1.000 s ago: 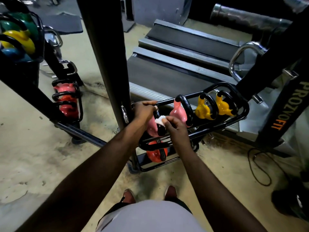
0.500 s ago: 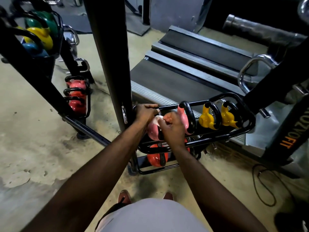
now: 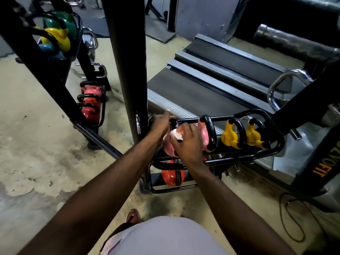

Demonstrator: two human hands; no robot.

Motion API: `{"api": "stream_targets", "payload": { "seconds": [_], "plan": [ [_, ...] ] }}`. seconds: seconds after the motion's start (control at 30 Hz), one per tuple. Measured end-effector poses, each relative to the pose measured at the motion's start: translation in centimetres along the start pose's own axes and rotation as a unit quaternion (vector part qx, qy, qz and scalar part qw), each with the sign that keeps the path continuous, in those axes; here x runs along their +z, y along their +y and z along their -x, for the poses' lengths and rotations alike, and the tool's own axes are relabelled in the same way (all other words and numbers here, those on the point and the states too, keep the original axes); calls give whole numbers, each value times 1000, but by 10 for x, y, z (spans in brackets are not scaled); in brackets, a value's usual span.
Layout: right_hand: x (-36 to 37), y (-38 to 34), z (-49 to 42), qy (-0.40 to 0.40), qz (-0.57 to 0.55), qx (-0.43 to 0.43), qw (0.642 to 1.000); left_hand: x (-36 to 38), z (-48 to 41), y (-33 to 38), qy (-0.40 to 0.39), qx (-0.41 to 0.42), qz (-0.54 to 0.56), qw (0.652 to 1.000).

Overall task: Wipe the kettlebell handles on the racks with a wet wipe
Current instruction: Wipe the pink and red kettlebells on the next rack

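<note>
Right hand (image 3: pixel 189 144) grip clamped on white wet wipe (image 3: pixel 176 135) against pink kettlebell (image 3: pixel 168 150); left hand (image 3: pixel 161 124) on black rack (image 3: pixel 261 112), grip unclear. Bunched wipe may slip, missing handle.

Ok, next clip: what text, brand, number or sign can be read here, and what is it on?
"OFIT" in orange letters, on the slanted black machine frame at right; paler letters before it are too blurred to read.
Nothing legible on the pink kettlebell, the yellow kettlebells, the black tubular rack or the white wet wipe.
</note>
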State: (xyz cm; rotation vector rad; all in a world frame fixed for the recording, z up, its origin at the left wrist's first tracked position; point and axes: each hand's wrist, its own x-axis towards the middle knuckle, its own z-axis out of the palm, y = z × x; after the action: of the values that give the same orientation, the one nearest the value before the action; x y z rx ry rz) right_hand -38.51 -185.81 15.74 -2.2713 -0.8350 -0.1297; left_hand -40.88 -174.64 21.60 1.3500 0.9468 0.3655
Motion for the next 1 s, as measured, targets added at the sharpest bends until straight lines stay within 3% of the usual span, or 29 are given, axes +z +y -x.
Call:
{"api": "stream_targets", "payload": {
  "seconds": [0.03,0.1,0.17,0.23,0.3,0.43,0.53,0.63,0.83,0.9,0.97,1.0],
  "plan": [
    [-1,3,1,10,-40,15,999,1,2,2,-15,0,16,1000],
    [-9,8,-6,11,-187,135,973,4,6,4,-39,11,15,999],
    [-16,14,-17,-47,-334,279,899,0,10,-4,-56,41,-6,998],
    [-15,19,-31,-114,-436,373,811,-10,15,-23,-68,121,-116,983],
    [-11,18,-47,-147,-468,404,772,-22,27,-44,-55,239,-219,944],
    [-6,20,-64,-147,-465,392,780,-29,42,-74,-65,423,-362,828],
    [-9,36,-48,-141,-404,316,846,-29,42,-92,-84,460,-422,776],
    [-10,35,-42,-161,-382,272,868,-36,36,-93,-70,478,-430,763],
    [-2,15,-93,-157,-361,327,859,-27,32,-84,-73,485,-433,756],
    [1,16,-93,-178,-258,265,912,-29,30,-87,-85,484,-431,757],
    [0,17,-90,-181,-102,139,968,-34,28,-88,-91,488,-432,753],
    [1,17,-92,-181,-43,72,980,-35,26,-88,-90,491,-432,751]
  ]
}}
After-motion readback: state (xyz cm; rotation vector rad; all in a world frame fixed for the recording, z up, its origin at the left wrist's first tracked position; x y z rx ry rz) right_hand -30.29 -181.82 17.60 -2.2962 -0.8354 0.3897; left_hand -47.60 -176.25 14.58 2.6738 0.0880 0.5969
